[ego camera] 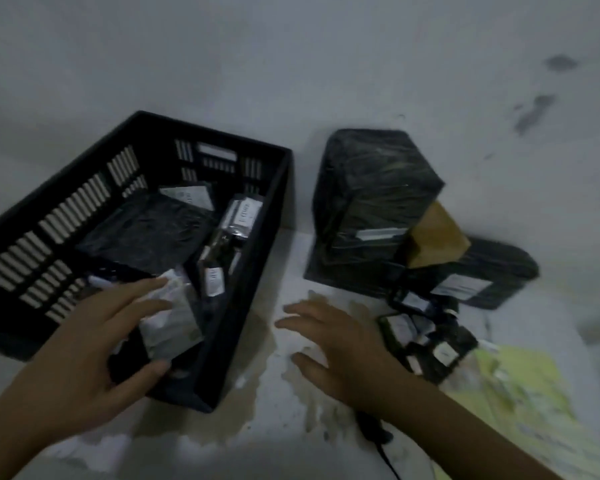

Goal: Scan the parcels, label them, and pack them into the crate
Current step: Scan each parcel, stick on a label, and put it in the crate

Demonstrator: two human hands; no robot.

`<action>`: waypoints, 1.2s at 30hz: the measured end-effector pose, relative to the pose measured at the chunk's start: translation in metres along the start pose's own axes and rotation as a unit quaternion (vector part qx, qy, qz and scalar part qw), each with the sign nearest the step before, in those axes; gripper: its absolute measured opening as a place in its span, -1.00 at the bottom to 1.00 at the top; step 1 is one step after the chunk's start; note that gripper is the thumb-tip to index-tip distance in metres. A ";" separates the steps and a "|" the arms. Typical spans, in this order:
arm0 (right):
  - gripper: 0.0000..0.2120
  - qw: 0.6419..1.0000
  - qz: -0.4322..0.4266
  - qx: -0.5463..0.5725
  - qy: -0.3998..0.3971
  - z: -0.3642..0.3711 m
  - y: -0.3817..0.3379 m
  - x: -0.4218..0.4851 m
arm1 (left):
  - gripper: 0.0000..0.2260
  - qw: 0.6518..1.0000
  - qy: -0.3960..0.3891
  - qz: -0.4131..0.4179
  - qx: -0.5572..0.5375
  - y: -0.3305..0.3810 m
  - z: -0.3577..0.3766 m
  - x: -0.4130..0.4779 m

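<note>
I am packing, my left hand [94, 341] gripping a grey parcel [174, 327] low in the black crate [257, 237], my right hand [340, 344] hovering open over the table [278, 431], probably reaching next for the small labelled parcels [426, 341] just beside it.

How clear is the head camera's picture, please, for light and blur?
Head view: dim, bluish light; the left hand holding the grey parcel and the open right hand look motion-smeared; parcel labels in the crate are unreadable; frame edges bend, wide-angle.
</note>
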State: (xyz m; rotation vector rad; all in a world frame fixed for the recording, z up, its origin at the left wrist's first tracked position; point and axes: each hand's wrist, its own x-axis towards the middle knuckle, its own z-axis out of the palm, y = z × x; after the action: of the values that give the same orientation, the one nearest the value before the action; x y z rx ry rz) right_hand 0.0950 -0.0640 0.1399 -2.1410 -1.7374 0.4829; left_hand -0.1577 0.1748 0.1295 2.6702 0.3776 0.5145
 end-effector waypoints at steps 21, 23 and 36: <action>-0.41 0.876 0.357 0.323 -0.006 0.040 0.266 -0.313 | -0.36 0.920 -0.285 -0.203 -0.177 0.300 0.380 0.170; -0.35 0.857 0.369 0.359 0.025 0.043 0.280 -0.302 | -0.33 0.912 -0.302 -0.232 -0.155 0.302 0.394 0.175; -0.69 0.833 0.396 0.330 0.202 0.030 0.355 -0.215 | -0.41 0.923 -0.249 -0.242 -0.163 0.299 0.420 0.164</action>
State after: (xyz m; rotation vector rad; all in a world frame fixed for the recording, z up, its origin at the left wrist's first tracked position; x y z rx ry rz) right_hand 0.3460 -0.3418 -0.0411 -2.0996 -0.2974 0.6409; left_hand 0.2143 -0.1726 -0.0538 2.1633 0.6946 -0.2340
